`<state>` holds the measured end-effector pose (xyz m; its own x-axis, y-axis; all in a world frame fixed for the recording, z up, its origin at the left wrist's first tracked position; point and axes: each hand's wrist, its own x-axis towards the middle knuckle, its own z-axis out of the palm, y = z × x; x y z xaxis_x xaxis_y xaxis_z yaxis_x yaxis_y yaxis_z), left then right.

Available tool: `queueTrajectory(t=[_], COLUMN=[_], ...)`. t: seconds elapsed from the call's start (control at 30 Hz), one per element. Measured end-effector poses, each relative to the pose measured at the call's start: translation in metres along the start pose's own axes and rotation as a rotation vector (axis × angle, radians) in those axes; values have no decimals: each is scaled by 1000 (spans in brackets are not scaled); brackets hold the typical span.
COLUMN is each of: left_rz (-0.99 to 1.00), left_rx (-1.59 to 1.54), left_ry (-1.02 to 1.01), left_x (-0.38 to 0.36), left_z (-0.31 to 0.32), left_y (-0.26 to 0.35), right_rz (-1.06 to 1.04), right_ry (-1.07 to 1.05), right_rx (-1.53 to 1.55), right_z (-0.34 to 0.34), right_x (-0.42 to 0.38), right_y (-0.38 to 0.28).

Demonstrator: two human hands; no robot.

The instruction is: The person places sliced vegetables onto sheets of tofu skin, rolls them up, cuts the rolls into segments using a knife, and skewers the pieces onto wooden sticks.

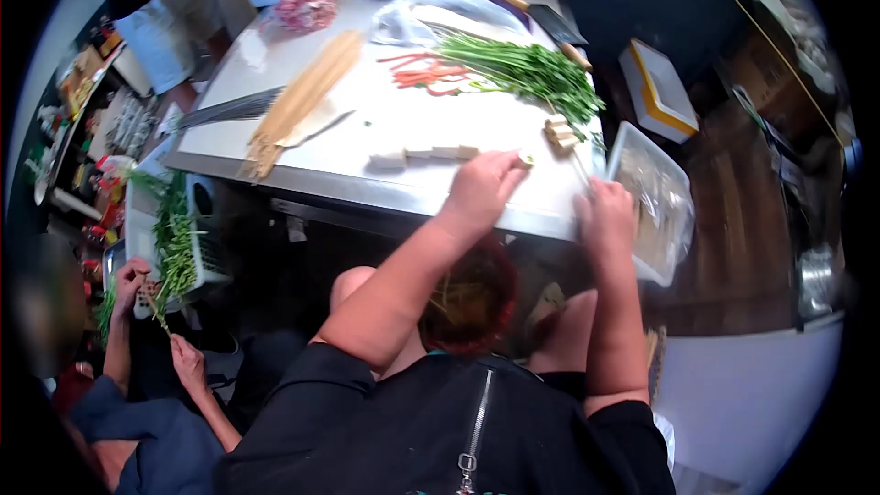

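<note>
My left hand (pixel 484 187) is closed around a pale roll (pixel 525 159) with a greenish end, low over the table's front edge. To its right, my right hand (pixel 607 213) pinches a thin skewer (pixel 579 166) that points up and away. Brownish rolls (pixel 561 134) sit at the skewer's far end, beside a bunch of leafy green herbs (pixel 527 73). Left of my left hand, a row of whitish rolls (pixel 442 152) lies on the table. Red pepper strips (pixel 426 71) lie against the herb stems.
Bamboo skewers (pixel 312 82) and dark thin skewers (pixel 229 108) lie on the table's left. A plastic-lined tub (pixel 674 192) stands off its right edge. A cleaver (pixel 557 25) lies at the back right. Left, another person's hands (pixel 189 362) hold green stalks by a white basket (pixel 209 257).
</note>
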<state>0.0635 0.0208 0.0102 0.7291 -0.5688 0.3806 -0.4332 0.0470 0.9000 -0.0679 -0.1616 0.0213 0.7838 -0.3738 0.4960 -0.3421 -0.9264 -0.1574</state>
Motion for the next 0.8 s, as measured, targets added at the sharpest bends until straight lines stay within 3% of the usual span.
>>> queueTrajectory(t=[0.03,0.17,0.3,0.43,0.57,0.8], left_rz=[297,156,38,50,-50,-40], left_rx=[420,632,616,540,447,418], left_ry=[101,-35,-41,7,9,28], left_x=[1,2,11,15,17,16], left_z=[2,12,14,9,8,10], left_y=[-1,-3,0,-10,-7,-8], right_rz=[-20,-17,-19,-55,-31,-3], right_ry=[-40,17,-50,-102,-104,-124], right_rx=[-17,-26,176,487,440,457], right_z=[3,8,-25,-59,-61,-63], right_x=[-3,-9,-30,-77,-106,-106], right_y=[4,10,8,1,4,9])
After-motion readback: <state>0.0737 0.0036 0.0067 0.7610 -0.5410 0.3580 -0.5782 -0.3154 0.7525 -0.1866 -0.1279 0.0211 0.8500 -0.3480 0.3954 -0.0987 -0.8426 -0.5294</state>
